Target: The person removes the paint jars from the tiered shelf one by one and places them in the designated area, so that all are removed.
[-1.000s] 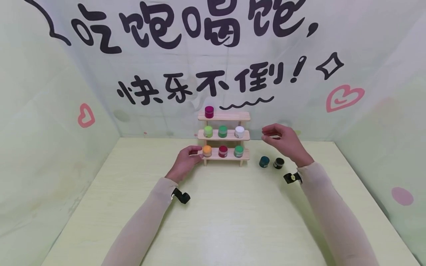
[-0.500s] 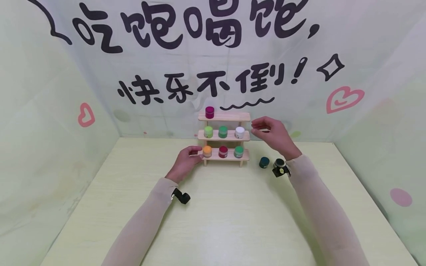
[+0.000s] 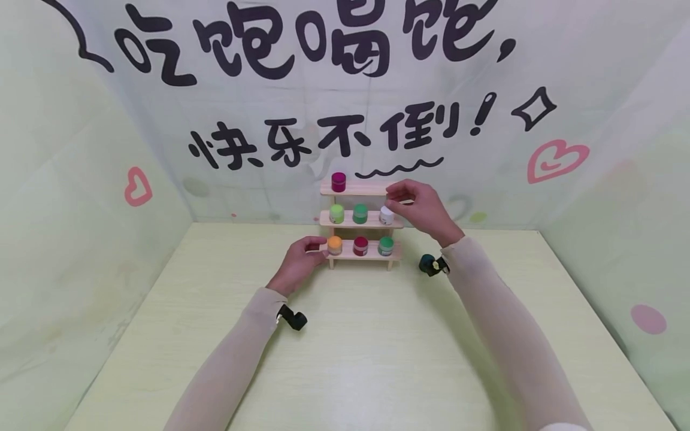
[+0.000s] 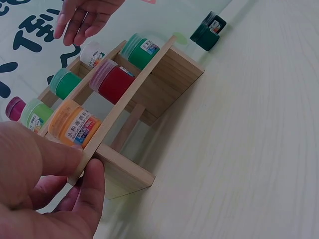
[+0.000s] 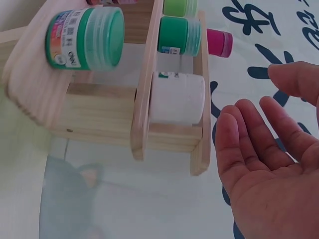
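A small three-tier wooden shelf [image 3: 368,188] stands at the back of the table. My left hand [image 3: 302,260] pinches the left end of its lowest board, thumb on top and fingers below, beside an orange paint jar [image 4: 75,123]. Right of that jar sit a red jar [image 3: 360,245] and a green jar [image 3: 386,245]. The middle board bears a light green jar [image 3: 336,214], another green jar [image 3: 360,214] and a white jar [image 5: 177,98]. A magenta jar [image 3: 338,182] stands at the top left. My right hand [image 3: 423,208] holds nothing, fingers loosely bent near the top board's right end.
A dark teal jar [image 3: 424,264] stands on the table [image 3: 345,347] right of the shelf, partly covered by the right wrist's camera [image 3: 434,266]. The sleeve hides the black jar in the head view. A cloth with large writing [image 3: 345,129] hangs behind.
My right hand has moved left from beside the shelf to the right end of its top board. The left hand keeps its grip, and the jars on the shelf have not moved.
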`<state>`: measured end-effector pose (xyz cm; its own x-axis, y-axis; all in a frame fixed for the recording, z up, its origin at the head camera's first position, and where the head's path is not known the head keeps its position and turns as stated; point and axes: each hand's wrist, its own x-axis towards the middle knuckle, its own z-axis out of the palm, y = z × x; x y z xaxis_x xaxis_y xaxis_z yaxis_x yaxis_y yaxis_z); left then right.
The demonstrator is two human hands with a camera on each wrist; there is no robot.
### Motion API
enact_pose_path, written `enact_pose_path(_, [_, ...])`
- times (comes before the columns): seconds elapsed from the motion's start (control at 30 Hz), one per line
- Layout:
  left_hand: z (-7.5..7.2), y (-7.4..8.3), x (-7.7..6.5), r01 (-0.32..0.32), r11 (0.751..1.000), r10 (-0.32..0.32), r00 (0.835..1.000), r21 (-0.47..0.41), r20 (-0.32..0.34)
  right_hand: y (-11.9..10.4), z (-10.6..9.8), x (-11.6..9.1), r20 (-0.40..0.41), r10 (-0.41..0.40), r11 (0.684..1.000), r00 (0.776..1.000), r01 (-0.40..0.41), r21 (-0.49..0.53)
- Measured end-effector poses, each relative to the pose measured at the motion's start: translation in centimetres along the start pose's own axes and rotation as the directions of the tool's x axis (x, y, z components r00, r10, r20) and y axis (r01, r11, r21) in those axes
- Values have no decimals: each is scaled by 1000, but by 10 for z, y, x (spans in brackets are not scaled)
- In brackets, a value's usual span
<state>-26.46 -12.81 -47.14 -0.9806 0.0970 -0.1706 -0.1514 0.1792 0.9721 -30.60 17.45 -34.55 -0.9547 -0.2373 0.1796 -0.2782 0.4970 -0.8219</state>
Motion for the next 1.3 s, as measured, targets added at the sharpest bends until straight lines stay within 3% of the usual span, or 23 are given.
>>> enact_pose_path(0.3, [-2, 1, -2, 2, 999, -2, 1000, -32, 5, -16, 27, 29, 18, 11, 1000, 1000, -11, -17])
enact_pose_path(0.8, [-1, 2, 0, -3, 1000, 3, 1000, 8, 3, -35, 53, 66, 13, -5, 1000, 1000, 5, -16])
enact_pose_path(1.13, [0, 2, -1, -5, 1000, 5, 1000, 21, -14, -38, 72, 83, 66, 46, 997, 997, -42, -62])
enact_pose_path(1.3, [0, 1, -2, -9, 1000, 9, 1000, 16, -12, -36, 79, 85, 55, 19, 996, 998, -14, -88])
